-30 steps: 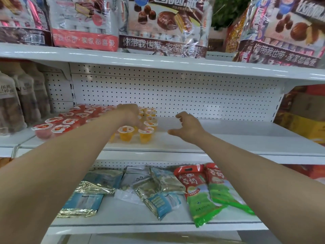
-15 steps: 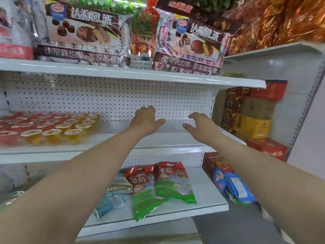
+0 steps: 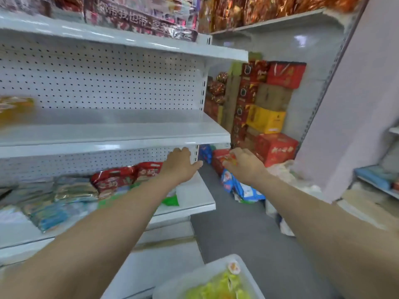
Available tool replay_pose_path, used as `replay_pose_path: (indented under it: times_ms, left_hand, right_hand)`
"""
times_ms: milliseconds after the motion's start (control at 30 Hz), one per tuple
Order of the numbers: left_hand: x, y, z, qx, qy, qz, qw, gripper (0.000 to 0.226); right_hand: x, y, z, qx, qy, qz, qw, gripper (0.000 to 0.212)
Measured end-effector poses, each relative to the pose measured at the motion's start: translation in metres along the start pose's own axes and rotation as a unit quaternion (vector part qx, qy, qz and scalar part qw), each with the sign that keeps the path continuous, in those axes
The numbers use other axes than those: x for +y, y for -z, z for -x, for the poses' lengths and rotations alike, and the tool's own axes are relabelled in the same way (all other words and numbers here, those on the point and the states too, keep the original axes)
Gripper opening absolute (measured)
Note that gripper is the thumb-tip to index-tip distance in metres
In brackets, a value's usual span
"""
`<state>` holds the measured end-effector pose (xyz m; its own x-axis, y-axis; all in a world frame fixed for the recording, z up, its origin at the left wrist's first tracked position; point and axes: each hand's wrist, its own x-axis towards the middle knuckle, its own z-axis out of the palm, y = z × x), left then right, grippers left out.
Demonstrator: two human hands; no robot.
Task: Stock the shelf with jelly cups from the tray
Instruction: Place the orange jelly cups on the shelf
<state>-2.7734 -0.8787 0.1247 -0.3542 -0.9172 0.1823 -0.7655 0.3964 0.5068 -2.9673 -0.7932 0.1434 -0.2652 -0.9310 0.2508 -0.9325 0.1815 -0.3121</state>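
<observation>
The jelly cups [image 3: 222, 285] lie heaped in a white plastic tray [image 3: 207, 271] at the near bottom edge. Most are a blurred yellow-green, and one with an orange lid [image 3: 234, 267] sits by the far rim. More jelly cups [image 3: 13, 108] stand on the middle shelf [image 3: 129, 130] at the far left, smeared to an orange-yellow patch. The rest of that shelf board is bare white in front of a pegboard back panel [image 3: 108, 78].

Both arms reach forward over the tray. The left hand [image 3: 181, 165] hangs palm down just below the right end of the middle shelf, with its fingers straight and released and its thumb out to the right. The right hand [image 3: 244, 164] is beside it to the right, apart from it. Its fingers are loosely bent downward and grasp nothing that shows.

On the lower shelf [image 3: 194, 197], red snack bags [image 3: 121, 180] lie behind the left forearm, with foil packets [image 3: 73, 188] to their left. Further right, a red carton [image 3: 276, 147] and a yellow carton [image 3: 265, 118] are stacked against the wall, and blue packs [image 3: 244, 188] lie on the grey floor near them. Chocolate pie bags [image 3: 140, 20] fill the top shelf.
</observation>
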Motion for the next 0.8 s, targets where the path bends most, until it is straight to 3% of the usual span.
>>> replay_pose_path:
  times_ms: [367,633,800]
  left_hand:
    - [-0.046,-0.182,0.053,-0.199,0.069,-0.002,0.978,0.059]
    - [-0.123,-0.304,0.137,-0.368,0.142,0.002,0.919,0.059]
    - [-0.167,-0.352,0.190,-0.477,0.172,0.008,0.862,0.056]
  right_hand:
    - [0.098,-0.153,0.068,-0.178,-0.123,-0.017,0.976,0.052]
    - [0.140,-0.279,0.149,-0.335,-0.210,-0.062,0.916,0.049]
    - [0.156,-0.337,0.195,-0.409,-0.255,-0.065,0.874,0.051]
